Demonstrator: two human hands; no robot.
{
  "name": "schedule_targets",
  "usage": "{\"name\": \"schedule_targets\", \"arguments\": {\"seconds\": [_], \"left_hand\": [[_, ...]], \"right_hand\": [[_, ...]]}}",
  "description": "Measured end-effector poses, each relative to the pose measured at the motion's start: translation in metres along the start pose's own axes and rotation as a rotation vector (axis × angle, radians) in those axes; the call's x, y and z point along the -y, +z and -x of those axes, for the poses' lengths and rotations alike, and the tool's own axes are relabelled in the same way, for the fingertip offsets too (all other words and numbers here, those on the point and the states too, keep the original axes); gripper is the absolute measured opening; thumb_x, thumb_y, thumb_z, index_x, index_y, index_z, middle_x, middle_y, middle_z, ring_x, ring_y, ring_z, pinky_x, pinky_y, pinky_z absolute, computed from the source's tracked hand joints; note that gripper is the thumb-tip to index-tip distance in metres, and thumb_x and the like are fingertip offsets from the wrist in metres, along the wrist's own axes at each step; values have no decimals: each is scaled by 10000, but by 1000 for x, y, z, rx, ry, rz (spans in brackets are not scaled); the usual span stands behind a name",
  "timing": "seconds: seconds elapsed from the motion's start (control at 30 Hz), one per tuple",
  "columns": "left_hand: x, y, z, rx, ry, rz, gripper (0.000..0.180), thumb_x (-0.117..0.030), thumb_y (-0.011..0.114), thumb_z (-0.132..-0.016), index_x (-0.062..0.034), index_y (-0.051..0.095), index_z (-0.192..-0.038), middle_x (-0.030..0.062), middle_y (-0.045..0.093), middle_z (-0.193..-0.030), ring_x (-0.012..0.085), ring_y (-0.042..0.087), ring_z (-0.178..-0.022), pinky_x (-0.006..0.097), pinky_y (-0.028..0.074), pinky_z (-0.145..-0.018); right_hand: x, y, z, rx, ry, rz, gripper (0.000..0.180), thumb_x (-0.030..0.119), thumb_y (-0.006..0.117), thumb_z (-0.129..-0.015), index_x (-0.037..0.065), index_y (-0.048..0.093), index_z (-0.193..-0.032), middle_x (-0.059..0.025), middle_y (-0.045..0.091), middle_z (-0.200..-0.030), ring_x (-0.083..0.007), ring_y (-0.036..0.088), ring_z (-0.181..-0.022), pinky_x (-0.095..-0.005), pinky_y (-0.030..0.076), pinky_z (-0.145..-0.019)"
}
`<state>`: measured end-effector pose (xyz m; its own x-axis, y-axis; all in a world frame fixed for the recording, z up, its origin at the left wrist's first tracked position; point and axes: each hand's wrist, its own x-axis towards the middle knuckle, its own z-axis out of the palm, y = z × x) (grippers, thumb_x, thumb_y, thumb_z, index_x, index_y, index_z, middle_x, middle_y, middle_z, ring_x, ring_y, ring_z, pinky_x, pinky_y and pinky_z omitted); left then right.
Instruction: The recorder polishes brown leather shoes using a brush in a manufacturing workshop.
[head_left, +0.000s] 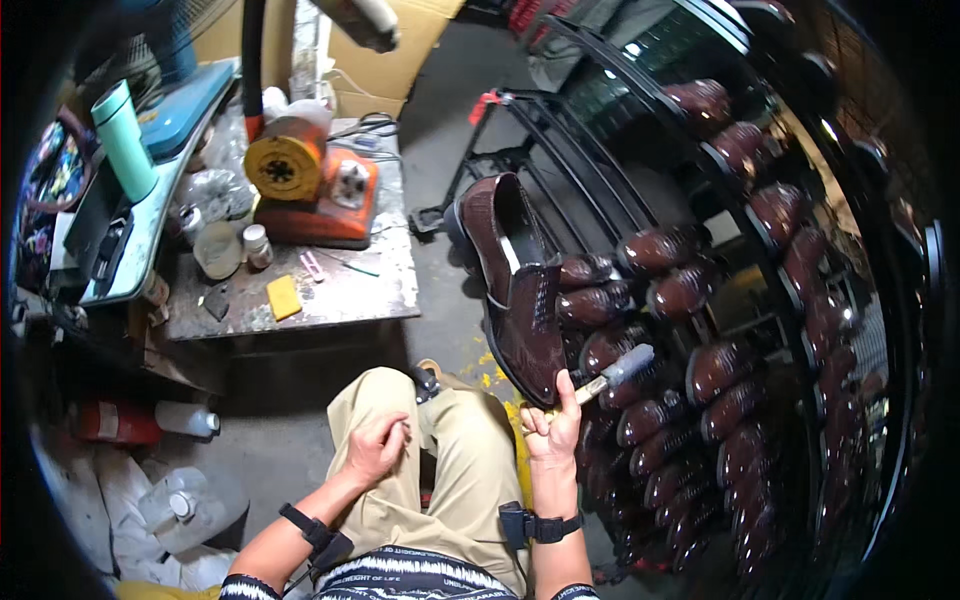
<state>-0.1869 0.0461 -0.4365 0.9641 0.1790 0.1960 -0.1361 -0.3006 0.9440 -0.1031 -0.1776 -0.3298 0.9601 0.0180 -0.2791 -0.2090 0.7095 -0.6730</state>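
A glossy dark brown leather shoe [515, 280] is raised in front of the rack, its toe down toward me and its opening facing up. My right hand [553, 432] grips it near the toe, with the thumb along the side. A brush [628, 366] with a pale handle and grey bristles is also in that hand, sticking out to the right. My left hand [378, 445] rests on my left thigh with its fingers curled in, and nothing shows in it.
At right stands a black metal rack [590, 165] with several rows of brown shoes [725, 375]. The worktable [385, 285] at left bears an orange machine [318, 205], a yellow sponge [284, 297] and a small jar [257, 246]. A clear jug [190, 508] lies low at left.
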Motion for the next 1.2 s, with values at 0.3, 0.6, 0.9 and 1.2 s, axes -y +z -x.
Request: {"name": "schedule_targets", "arguments": {"seconds": [0.3,0.6,0.9,1.2], "left_hand": [[1,-7,-8,-25,8,33,119,-22,538,-807,-2,625,-887,72,636,-642,132,620,-521,248,496,-495],[5,-11,-12,19,-3,90,111,-25,522,-821,13,612,-872,62,639,-654,111,630,-530,223,507,-487],[10,-10,-13,12,3,57,101,-31,535,-806,3,617,-854,48,640,-638,111,629,-524,224,508,-495],[10,-13,-12,15,-45,151,116,-51,526,-830,8,619,-869,53,651,-667,102,642,-548,210,516,-505]], "right_hand": [[-40,69,-96,72,169,-57,260,322,475,-914,103,593,-988,-40,663,-906,-78,311,-297,-224,248,-344],[-62,144,-169,159,202,-19,204,300,558,-881,108,557,-951,-19,627,-857,-82,279,-298,-222,229,-339],[-66,218,-216,196,259,-136,231,309,489,-914,133,553,-1049,-180,616,-934,-70,246,-308,-208,220,-342],[-64,247,-222,261,207,-198,339,319,503,-904,51,512,-1111,-273,568,-1084,-50,248,-343,-194,241,-371]]}}
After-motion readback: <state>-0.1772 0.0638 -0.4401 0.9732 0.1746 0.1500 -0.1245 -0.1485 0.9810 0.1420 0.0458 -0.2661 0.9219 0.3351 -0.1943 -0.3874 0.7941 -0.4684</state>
